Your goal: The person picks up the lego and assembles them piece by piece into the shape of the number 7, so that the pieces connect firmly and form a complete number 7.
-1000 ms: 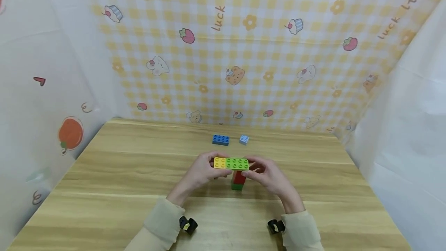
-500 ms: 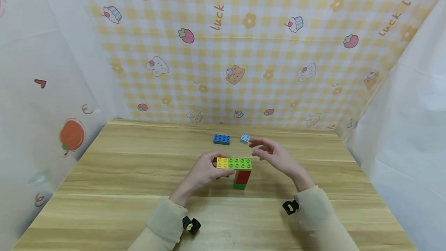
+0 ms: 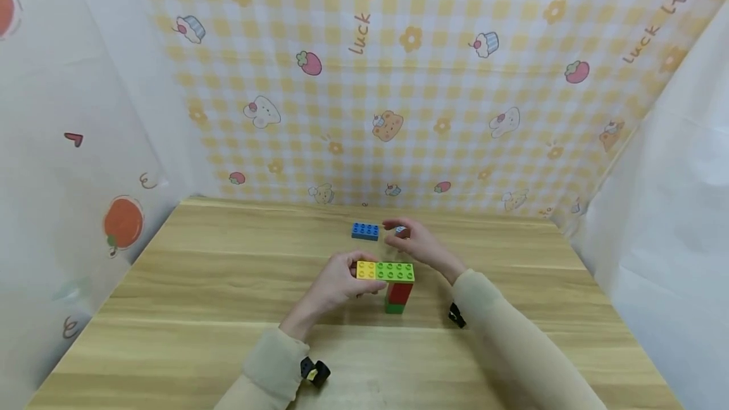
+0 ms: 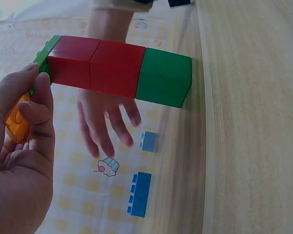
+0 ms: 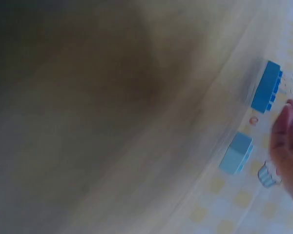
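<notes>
Right grip, fingers loosely parted, nothing in them, and in the head view it hangs right over the light-blue block, which peeps out between fingers and thumb. Just to its left sits the blue brick, studs up, long axis running across the bench. Left grip is well back from both, pinching the joined yellow brick and lime brick.

Over to the left wrist: under the lime brick come two red bricks, then a green brick; whether that touches the bench, I can't call. Beyond, the right grip's fingertips stop short of the light-blue block, which lies below them. That's the gap that matters, and the right is clearly the nearer hand.

Right wrist now: a blurred hand at the edge, higher than both loose pieces and touching neither, fingers pointing toward the blue brick's side. The rest is mostly shadowed bench, with checked cloth behind.
</notes>
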Tool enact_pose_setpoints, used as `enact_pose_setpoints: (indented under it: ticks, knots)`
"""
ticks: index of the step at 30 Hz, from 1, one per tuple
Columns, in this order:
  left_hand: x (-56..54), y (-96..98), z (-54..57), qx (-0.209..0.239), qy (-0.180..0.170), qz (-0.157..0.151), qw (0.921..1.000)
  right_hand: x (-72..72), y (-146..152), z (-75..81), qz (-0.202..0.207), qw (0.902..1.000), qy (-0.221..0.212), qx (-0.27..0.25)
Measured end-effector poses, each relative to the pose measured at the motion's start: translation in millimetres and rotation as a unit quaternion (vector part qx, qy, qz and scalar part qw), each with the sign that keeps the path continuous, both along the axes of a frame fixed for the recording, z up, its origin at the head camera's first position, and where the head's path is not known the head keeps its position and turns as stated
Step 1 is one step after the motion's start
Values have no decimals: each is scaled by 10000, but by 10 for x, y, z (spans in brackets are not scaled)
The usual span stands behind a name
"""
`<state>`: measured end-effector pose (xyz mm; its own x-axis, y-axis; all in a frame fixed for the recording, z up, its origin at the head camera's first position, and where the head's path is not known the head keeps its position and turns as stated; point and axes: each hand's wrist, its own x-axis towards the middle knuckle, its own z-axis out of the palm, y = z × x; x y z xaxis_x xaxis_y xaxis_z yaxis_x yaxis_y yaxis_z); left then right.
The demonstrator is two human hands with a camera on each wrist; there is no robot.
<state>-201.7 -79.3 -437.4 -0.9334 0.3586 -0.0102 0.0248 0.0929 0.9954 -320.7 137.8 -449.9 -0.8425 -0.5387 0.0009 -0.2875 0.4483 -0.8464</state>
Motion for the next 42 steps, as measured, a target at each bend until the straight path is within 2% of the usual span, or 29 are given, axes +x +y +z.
enact_pose_setpoints:
  ticks: [5, 12, 17, 23, 26, 34, 42]
  knots:
    - [17, 15, -6, 26, 45, -10, 10000, -118, -111, -51, -85, 9997, -236, 45]
    - [38, 14, -42, 35, 43, -16, 10000, -295, -202, -171, 15, 9974, -579, 431]
    - [78, -2, -71, 88, 27, -50, 9999, -345, -264, -264, -33, 9966, -688, 452]
    - [89, -2, -119, 67, 1, -33, 10000, -346, -314, -283, -182, 9954, -695, 636]
    - [84, -2, -102, 60, 17, -21, 10000, -361, -331, -278, -274, 9949, -661, 717]
    - [46, -8, -108, 42, 107, -68, 9999, -401, -358, -287, -317, 9926, -350, 1117]
    - [1, -4, -83, -8, 127, -38, 9999, -401, -290, -188, -199, 9943, -217, 1030]
